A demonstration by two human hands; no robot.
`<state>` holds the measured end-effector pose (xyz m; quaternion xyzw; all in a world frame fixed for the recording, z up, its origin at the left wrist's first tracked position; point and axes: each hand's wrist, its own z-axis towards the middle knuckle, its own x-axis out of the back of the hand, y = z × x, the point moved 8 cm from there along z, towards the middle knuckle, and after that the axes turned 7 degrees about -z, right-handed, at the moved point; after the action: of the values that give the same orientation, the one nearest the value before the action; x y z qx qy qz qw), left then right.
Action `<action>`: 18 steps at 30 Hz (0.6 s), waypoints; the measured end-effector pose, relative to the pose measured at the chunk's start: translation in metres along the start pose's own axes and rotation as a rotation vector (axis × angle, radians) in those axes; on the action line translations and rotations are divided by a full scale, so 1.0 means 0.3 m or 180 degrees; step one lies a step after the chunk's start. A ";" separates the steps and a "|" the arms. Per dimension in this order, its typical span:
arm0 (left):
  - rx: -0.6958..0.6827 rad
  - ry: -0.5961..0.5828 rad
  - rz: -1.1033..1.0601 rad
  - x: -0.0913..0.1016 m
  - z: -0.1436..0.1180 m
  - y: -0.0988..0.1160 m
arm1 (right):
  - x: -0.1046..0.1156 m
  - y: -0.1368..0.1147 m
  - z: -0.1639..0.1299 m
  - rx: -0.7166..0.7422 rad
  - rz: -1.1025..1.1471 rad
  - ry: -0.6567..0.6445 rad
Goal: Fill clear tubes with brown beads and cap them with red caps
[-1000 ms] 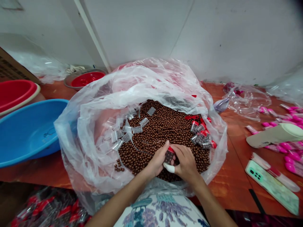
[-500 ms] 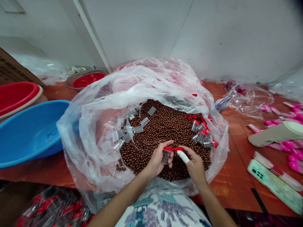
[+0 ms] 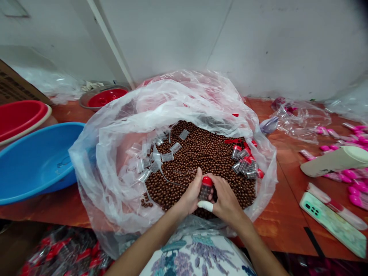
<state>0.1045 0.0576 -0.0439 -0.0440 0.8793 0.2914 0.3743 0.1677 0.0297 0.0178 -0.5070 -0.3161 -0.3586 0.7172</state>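
Note:
Between my two hands is a small clear bottle (image 3: 205, 188) filled with brown balls, its red cap on top. My left hand (image 3: 191, 194) grips it from the left. My right hand (image 3: 225, 197), with a white wrap on the thumb, closes round its right side and touches the cap. Beneath them lies a heap of brown balls (image 3: 198, 149) in a big clear plastic bag (image 3: 115, 153). Several red-capped filled bottles (image 3: 245, 165) rest on the heap at right. Several clear uncapped containers (image 3: 167, 157) lie at its left, and loose red caps (image 3: 233, 141) at the upper right.
A blue basin (image 3: 37, 165) and a red basin (image 3: 21, 117) stand at left. At right on the red table (image 3: 283, 218) are a phone (image 3: 333, 224), a pale tumbler (image 3: 330, 165) and pink-capped tubes (image 3: 358, 191). More red-capped bottles (image 3: 69, 253) are piled below left.
The red cap piece in my right hand now sits closed on the bottle. My right hand has moved left and wrapped round the bottle beside my left hand.

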 end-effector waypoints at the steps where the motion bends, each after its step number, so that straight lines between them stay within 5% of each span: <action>1: 0.0025 0.0079 0.0070 0.006 0.001 -0.005 | 0.004 -0.003 0.001 0.0008 -0.0032 0.0044; 6: -0.0060 0.0263 0.0131 0.021 -0.001 -0.012 | 0.013 -0.014 -0.001 0.0199 -0.0342 0.0134; 13: -0.0224 -0.0024 0.0156 -0.004 -0.014 -0.021 | 0.019 -0.035 -0.016 0.0506 -0.0549 0.0420; 18: -0.0597 0.0052 0.1164 0.036 0.015 0.047 | 0.038 0.004 0.004 0.0355 -0.0728 0.0198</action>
<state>0.0954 0.0733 -0.0468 0.0794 0.8446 0.4347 0.3022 0.1749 0.0289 0.0270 -0.4156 -0.3688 -0.4354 0.7083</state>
